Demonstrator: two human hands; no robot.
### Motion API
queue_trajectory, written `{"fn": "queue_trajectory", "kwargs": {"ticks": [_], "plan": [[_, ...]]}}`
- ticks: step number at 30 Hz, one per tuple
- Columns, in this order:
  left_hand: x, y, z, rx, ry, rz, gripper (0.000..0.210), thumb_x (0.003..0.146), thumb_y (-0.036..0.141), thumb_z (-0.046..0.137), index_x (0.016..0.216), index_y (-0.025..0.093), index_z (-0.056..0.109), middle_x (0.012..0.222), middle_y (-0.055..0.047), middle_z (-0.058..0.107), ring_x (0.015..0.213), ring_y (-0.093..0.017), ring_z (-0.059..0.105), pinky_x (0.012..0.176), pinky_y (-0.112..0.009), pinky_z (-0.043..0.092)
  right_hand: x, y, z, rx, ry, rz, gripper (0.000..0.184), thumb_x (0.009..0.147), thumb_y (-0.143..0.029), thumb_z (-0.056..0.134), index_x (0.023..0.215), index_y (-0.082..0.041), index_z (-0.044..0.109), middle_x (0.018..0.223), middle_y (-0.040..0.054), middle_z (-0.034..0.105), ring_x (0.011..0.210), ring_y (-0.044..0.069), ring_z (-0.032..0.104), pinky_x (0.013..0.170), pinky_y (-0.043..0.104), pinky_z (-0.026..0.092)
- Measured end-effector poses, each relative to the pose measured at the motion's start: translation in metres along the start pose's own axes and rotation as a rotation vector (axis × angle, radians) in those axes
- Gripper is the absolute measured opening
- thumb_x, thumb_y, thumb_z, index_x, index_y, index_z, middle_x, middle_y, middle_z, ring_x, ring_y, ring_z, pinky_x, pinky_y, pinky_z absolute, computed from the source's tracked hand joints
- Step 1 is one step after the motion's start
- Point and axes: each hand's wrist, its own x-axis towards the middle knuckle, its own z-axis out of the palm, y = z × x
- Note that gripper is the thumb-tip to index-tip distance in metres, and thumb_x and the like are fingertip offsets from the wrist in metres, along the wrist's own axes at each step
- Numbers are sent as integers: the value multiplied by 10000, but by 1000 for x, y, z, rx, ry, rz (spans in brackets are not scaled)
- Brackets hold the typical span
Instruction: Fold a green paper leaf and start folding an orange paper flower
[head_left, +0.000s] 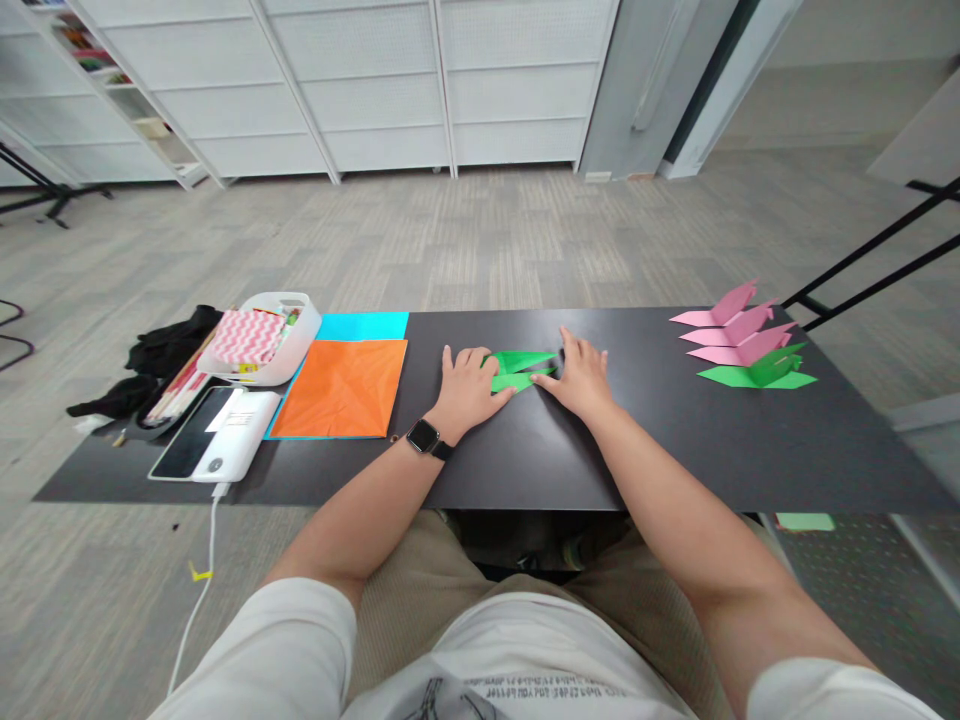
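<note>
A folded green paper lies on the dark table in front of me, with two long pointed flaps running to the right. My left hand covers its left end, fingers bent over it and thumb along the near side, holding it against the table. My right hand is open, fingers spread, and its thumb touches the right tip of the near flap. The paper's left end is hidden under my left hand.
Pink paper cranes and a green paper crane stand at the right. Orange paper lies over blue paper at the left, beside a white basket, a phone and a cabled white power bank.
</note>
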Motion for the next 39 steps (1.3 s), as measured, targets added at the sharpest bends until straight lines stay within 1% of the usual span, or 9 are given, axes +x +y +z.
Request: {"fn": "queue_trajectory", "kwargs": {"ticks": [19, 25, 27, 29, 32, 34, 35, 37, 39], "plan": [[0, -2, 1, -38, -23, -9, 288, 929, 496, 783, 1014, 236, 692, 1359, -130, 647, 1315, -384, 558, 1295, -798, 156, 12, 31, -8, -47, 90, 129, 938, 872, -595, 781, 1638, -201, 412, 1524, 267, 532, 1441, 486, 480, 1216, 812, 209], [0, -15, -3, -88, -43, 4, 120, 997, 356, 693, 1056, 254, 716, 1390, -98, 654, 1333, -339, 575, 1298, -780, 202, 10, 28, -7, -54, 83, 119, 876, 880, -531, 784, 1615, -196, 445, 1500, 261, 561, 1432, 480, 494, 1217, 818, 209], [0, -22, -4, -111, -55, 10, 101, 1008, 330, 670, 1056, 263, 728, 1405, -83, 650, 1348, -322, 574, 1304, -763, 213, 11, 27, -10, -36, 118, 113, 813, 884, -484, 774, 1585, -197, 480, 1473, 247, 589, 1411, 467, 518, 1214, 805, 242], [1, -26, -5, -123, -73, 11, 101, 1010, 325, 664, 1056, 270, 736, 1412, -72, 649, 1362, -310, 571, 1313, -740, 220, 12, 25, -15, 38, 204, 65, 710, 896, -416, 741, 1536, -195, 525, 1415, 220, 638, 1365, 428, 564, 1206, 732, 338], [3, -25, -3, -121, -89, 0, 95, 1002, 324, 679, 1059, 272, 736, 1411, -66, 655, 1372, -303, 568, 1328, -709, 218, 11, 19, -28, 216, 354, -105, 487, 934, -320, 656, 1407, -210, 617, 1260, 159, 717, 1218, 335, 658, 1125, 552, 495], [4, -21, -1, -112, -82, -12, 92, 999, 328, 693, 1058, 269, 730, 1412, -67, 659, 1375, -305, 567, 1331, -709, 209, 7, 10, -36, 300, 362, -223, 301, 981, -298, 600, 1261, -237, 693, 1106, 111, 750, 1049, 284, 706, 1016, 473, 555], [4, -18, 0, -107, -75, -18, 90, 999, 329, 697, 1057, 267, 727, 1412, -69, 661, 1376, -307, 567, 1332, -712, 204, 5, 5, -38, 322, 324, -290, 230, 1003, -289, 580, 1175, -246, 726, 1039, 91, 756, 970, 263, 713, 957, 443, 568], [4, -12, 2, -91, -58, -29, 88, 998, 325, 705, 1059, 264, 724, 1416, -74, 661, 1378, -312, 565, 1333, -719, 189, -2, -5, -37, 332, 159, -457, 198, 1028, -274, 571, 1056, -257, 766, 956, 64, 760, 892, 235, 712, 885, 401, 569], [4, -8, 3, -73, -44, -39, 86, 992, 314, 715, 1060, 263, 727, 1420, -79, 660, 1380, -316, 562, 1337, -723, 166, -7, -14, -30, 329, -16, -601, 209, 1031, -252, 580, 1044, -266, 788, 975, 54, 772, 910, 225, 711, 897, 393, 565]]}}
